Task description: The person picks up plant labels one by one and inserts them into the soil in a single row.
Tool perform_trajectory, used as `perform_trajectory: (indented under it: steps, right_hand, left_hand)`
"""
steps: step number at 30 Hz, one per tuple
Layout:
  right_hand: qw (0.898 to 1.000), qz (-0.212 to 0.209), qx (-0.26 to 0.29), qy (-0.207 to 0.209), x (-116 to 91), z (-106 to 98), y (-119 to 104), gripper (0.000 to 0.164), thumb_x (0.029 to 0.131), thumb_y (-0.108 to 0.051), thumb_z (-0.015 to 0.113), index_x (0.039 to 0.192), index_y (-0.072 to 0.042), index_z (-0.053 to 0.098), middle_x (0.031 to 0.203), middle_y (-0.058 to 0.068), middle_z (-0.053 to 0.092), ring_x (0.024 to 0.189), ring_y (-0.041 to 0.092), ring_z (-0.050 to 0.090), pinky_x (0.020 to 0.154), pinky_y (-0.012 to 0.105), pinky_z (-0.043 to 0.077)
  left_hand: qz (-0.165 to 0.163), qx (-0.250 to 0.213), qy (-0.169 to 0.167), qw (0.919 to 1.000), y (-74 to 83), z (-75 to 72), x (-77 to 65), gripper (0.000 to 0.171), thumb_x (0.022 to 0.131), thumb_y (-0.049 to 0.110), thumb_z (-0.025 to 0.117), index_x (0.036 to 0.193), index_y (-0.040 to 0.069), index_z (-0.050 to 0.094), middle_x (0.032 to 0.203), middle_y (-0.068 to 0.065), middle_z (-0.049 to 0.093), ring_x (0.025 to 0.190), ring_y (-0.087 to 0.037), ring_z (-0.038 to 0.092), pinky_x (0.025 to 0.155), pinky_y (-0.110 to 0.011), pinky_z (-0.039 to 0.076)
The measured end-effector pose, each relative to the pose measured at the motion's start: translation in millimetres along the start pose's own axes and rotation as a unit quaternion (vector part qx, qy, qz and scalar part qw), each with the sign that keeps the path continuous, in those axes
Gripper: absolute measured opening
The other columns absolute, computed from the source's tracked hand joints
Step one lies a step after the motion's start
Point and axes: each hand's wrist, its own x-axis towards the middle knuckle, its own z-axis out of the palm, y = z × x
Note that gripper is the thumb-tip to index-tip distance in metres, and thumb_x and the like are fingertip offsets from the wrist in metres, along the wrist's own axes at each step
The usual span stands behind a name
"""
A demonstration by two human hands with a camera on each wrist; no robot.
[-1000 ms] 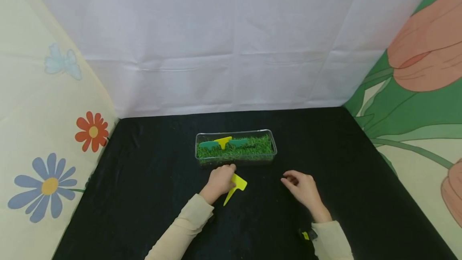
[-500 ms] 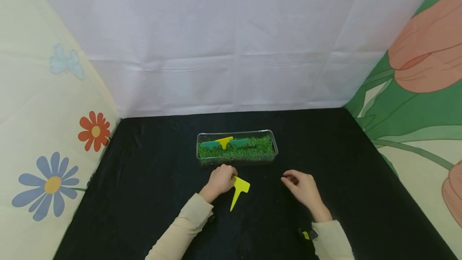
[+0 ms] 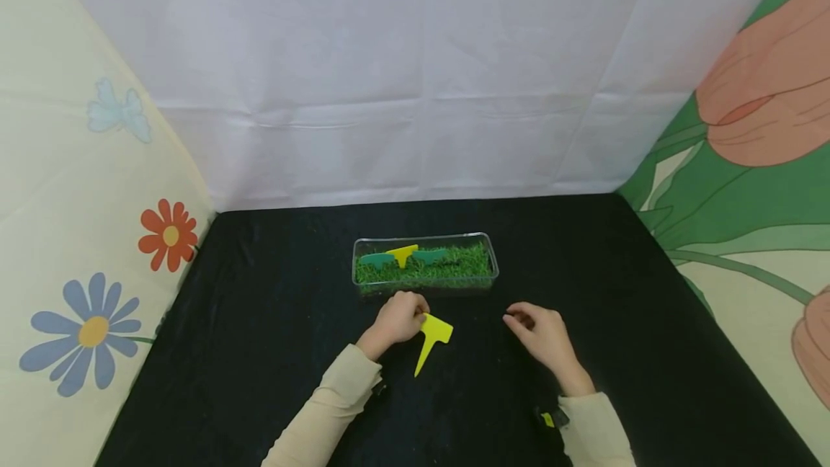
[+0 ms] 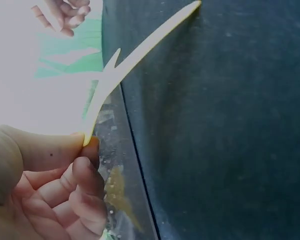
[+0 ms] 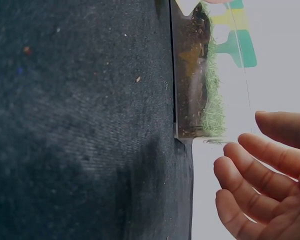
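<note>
My left hand (image 3: pixel 400 316) pinches a yellow T-shaped plant label (image 3: pixel 436 331) by one end of its head, between thumb and fingers. Its pointed stem hangs down towards me in the head view; the left wrist view shows the label (image 4: pixel 110 80) nearly edge-on. Just beyond that hand stands a clear plastic tub (image 3: pixel 426 283) of soil and green grass (image 3: pixel 467 262). Two teal labels (image 3: pixel 430 256) and another yellow label (image 3: pixel 403 255) stand upright in the grass. My right hand (image 3: pixel 543 334) is held right of the label, fingers loosely bent, nothing in it.
Black cloth (image 3: pixel 259 323) covers the table. A white sheet (image 3: pixel 415 92) hangs behind it, with flower-printed cloths (image 3: pixel 91 330) at the left and right sides. Small bits of debris (image 5: pixel 138 79) lie on the black cloth before the tub.
The label in my left hand has swung so its stem points more straight down and sits slightly further right. The right hand has barely moved. The tub and its labels stay as they were.
</note>
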Motion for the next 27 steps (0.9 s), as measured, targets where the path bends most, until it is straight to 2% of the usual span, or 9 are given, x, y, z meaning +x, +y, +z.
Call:
perform_trajectory:
  steps: [6,20,27]
  right_hand:
    - [1.0,0.0,-0.001,-0.003,1,0,-2,0.01,0.08,-0.005,0.068,0.088,-0.001,0.068,0.073,0.002,0.063,0.06,0.013,0.057,0.054,0.028,0.046]
    - [1.0,-0.015,0.002,-0.003,6,0,-6,0.01,0.078,-0.004,0.07,0.087,-0.001,0.067,0.071,0.001,0.062,0.059,0.012,0.056,0.053,0.026,0.045]
    - [1.0,-0.024,0.0,-0.003,10,0,-8,0.01,0.077,-0.005,0.07,0.086,-0.002,0.067,0.07,0.0,0.062,0.059,0.011,0.056,0.053,0.026,0.045]
  left_hand:
    - [0.023,-0.021,0.012,0.9994,0.6,-4.1,-0.3,0.011,0.084,0.0,0.058,0.089,0.002,0.068,0.081,-0.007,0.065,0.064,-0.012,0.057,0.059,-0.022,0.047]
    - [0.054,-0.028,0.046,0.9971,4.7,-13.7,-4.0,0.011,0.087,0.002,0.057,0.091,0.002,0.067,0.082,-0.007,0.065,0.066,-0.012,0.059,0.061,-0.021,0.048]
    - [0.061,-0.026,0.08,0.9946,6.6,-20.4,-6.6,0.01,0.087,0.003,0.058,0.092,0.004,0.067,0.082,-0.004,0.065,0.068,-0.012,0.059,0.062,-0.023,0.048]
